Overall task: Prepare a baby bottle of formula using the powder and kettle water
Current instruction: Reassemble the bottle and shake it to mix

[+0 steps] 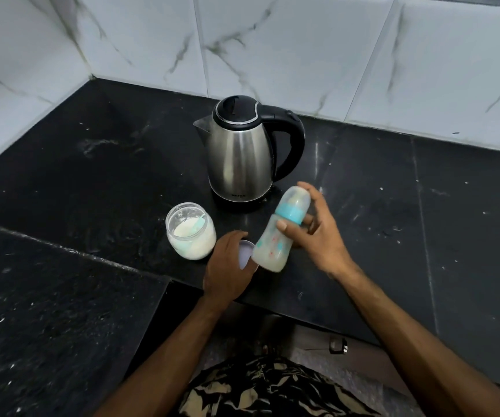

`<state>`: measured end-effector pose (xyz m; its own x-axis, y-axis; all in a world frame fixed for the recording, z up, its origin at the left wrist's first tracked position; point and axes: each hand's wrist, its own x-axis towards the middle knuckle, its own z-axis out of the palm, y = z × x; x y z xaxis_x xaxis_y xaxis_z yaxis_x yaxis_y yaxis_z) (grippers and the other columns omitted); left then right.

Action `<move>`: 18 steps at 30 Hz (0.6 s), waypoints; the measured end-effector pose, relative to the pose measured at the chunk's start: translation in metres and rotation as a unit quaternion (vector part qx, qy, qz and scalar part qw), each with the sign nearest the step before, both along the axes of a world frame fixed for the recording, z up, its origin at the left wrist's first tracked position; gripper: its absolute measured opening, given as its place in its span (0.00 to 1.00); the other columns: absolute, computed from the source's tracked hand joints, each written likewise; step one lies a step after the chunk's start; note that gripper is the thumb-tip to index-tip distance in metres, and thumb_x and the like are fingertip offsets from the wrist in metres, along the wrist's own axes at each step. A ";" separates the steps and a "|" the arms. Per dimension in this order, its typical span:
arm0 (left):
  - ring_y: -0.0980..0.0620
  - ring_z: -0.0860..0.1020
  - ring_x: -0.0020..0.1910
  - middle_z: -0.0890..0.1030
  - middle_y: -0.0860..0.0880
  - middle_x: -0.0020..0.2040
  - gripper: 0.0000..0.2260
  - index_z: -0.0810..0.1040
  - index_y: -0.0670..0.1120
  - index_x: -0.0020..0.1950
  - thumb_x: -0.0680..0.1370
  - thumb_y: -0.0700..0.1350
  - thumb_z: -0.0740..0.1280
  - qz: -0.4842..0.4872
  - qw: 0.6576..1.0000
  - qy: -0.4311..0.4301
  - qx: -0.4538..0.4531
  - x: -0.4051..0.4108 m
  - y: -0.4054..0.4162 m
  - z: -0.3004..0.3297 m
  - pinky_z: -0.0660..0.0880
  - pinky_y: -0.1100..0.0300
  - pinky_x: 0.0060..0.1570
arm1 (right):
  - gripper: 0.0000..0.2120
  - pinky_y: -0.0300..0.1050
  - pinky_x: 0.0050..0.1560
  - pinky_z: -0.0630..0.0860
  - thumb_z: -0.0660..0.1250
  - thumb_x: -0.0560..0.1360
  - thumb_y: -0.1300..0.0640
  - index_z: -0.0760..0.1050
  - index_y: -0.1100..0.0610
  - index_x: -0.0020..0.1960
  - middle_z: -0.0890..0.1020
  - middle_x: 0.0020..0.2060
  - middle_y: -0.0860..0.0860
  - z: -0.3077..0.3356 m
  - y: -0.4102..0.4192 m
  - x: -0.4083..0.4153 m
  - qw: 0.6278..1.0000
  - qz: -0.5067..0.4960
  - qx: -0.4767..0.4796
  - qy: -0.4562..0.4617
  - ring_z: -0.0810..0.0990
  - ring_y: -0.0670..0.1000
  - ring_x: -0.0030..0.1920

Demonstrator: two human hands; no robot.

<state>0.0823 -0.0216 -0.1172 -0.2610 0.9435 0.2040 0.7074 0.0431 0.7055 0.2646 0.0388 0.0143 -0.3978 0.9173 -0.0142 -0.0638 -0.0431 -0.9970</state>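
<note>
Person is tilting the capped, frosted plastic baby bottle with a turquoise collar (283, 228) above the black stone surface (423, 206).

The right hand (317, 236) fingers are wrapping the tilted bottle, probably to mix it; the left hand (227, 266) fingers are curling around one pale round lid (245, 254). One steel kettle with a black handle (242, 152) and one open glass jar of white powder (190, 230) are standing nearby.

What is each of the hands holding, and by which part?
Right hand: baby bottle, gripped mid-body below its teal collar. Left hand: a pale lid, by its edge.
</note>
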 end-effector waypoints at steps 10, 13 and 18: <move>0.52 0.75 0.61 0.79 0.49 0.62 0.24 0.76 0.45 0.64 0.76 0.60 0.63 0.009 1.000 0.012 0.026 0.005 -0.001 0.009 0.68 0.64 0.63 | 0.41 0.41 0.53 0.80 0.77 0.70 0.59 0.58 0.50 0.75 0.76 0.55 0.31 0.029 0.020 0.011 0.977 -0.011 0.196 -0.087 0.82 0.46 0.54; 0.52 0.75 0.61 0.79 0.49 0.62 0.24 0.76 0.45 0.64 0.76 0.60 0.63 0.007 0.999 0.013 0.028 0.005 -0.001 0.009 0.68 0.65 0.63 | 0.41 0.41 0.54 0.80 0.77 0.69 0.57 0.58 0.50 0.75 0.76 0.55 0.30 0.028 0.020 0.013 0.975 -0.003 0.202 -0.091 0.82 0.46 0.54; 0.53 0.74 0.62 0.78 0.49 0.62 0.24 0.76 0.45 0.65 0.76 0.59 0.63 0.010 0.999 0.013 0.031 0.004 -0.002 0.009 0.69 0.62 0.64 | 0.39 0.42 0.51 0.81 0.75 0.71 0.65 0.58 0.55 0.75 0.80 0.52 0.36 0.033 0.026 0.014 0.981 -0.044 0.186 -0.029 0.82 0.45 0.50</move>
<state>0.0865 -0.0232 -0.1083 -0.2742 0.9233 0.2690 0.7245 0.0144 0.6891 0.2789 0.0644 0.0475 -0.3248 0.8940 0.3085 0.0062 0.3282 -0.9446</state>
